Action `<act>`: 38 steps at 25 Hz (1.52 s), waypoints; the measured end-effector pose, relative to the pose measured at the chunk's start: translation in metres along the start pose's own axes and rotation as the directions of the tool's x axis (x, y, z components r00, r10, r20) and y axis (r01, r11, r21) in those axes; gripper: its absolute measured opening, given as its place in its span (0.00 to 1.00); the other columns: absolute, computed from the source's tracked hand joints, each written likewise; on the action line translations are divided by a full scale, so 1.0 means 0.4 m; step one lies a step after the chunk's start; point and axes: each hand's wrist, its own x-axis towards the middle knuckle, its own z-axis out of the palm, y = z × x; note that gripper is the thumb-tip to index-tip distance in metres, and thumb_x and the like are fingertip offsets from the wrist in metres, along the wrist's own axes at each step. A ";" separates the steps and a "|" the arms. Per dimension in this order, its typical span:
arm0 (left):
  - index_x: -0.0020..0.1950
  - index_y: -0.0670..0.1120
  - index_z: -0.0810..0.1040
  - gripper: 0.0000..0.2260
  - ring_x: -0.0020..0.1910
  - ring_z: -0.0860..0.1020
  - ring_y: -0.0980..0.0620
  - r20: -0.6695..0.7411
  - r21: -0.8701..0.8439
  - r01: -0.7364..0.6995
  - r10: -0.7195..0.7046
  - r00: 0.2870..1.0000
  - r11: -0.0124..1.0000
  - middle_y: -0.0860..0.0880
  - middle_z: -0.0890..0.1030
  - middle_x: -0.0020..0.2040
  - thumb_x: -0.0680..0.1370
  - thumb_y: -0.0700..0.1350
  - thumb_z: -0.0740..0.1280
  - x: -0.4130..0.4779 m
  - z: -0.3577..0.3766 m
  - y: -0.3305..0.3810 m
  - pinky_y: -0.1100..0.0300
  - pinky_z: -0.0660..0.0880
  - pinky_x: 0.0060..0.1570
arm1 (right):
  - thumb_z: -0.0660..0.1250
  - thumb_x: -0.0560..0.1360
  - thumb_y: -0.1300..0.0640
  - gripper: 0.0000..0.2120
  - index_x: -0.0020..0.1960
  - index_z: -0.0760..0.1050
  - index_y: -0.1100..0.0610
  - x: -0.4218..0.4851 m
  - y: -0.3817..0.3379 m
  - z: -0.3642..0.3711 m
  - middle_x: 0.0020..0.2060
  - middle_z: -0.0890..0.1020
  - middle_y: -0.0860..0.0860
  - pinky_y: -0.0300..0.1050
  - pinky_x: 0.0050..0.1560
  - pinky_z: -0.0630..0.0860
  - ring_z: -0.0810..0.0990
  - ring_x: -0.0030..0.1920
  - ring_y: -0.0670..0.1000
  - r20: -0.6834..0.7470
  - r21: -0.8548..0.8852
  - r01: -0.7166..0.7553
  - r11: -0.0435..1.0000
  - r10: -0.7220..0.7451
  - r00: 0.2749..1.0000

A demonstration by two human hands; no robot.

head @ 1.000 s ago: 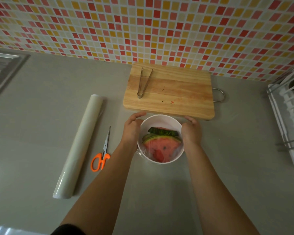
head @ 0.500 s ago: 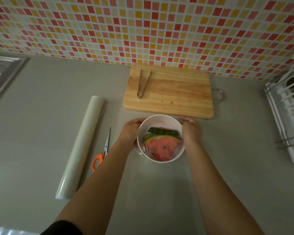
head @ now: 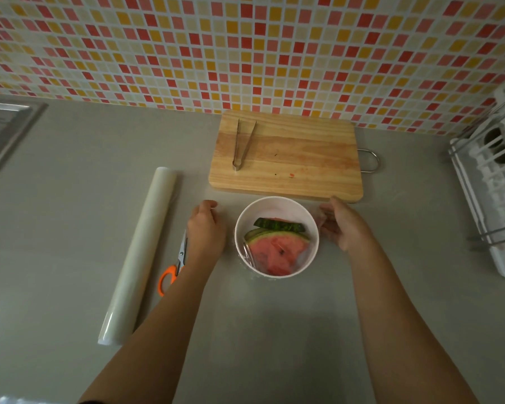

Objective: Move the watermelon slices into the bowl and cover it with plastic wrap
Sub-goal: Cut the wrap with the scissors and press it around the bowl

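so the bowl (head: 275, 200), watermelon slices (head: 276, 247) inside and plastic wrap (head: 249, 255) crinkled over it, sits right between the left hand (head: 206, 228) and right hand (head: 344, 227), both equally near, fingers loosely curled, gripping nothing I can see

Count on the worktop (head: 70, 199):
- one bowl (head: 299, 209)
- at least two watermelon slices (head: 274, 249)
- one plastic wrap roll (head: 140, 258)
- one scissors (head: 177, 263)
- one tongs (head: 242, 144)
- one cutting board (head: 303, 167)
- one dish rack (head: 496, 182)
- two hands, the left hand (head: 206, 228) and the right hand (head: 344, 225)
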 end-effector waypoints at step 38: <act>0.61 0.54 0.78 0.25 0.57 0.78 0.48 0.376 -0.579 0.141 0.110 0.920 0.803 0.46 0.81 0.56 0.80 0.61 0.45 -0.072 0.027 0.074 0.49 0.78 0.54 | 0.43 0.64 0.20 0.36 0.55 0.77 0.36 -0.057 0.021 0.087 0.59 0.80 0.50 0.61 0.66 0.68 0.76 0.62 0.52 0.469 0.002 0.483 0.875 -0.428 0.773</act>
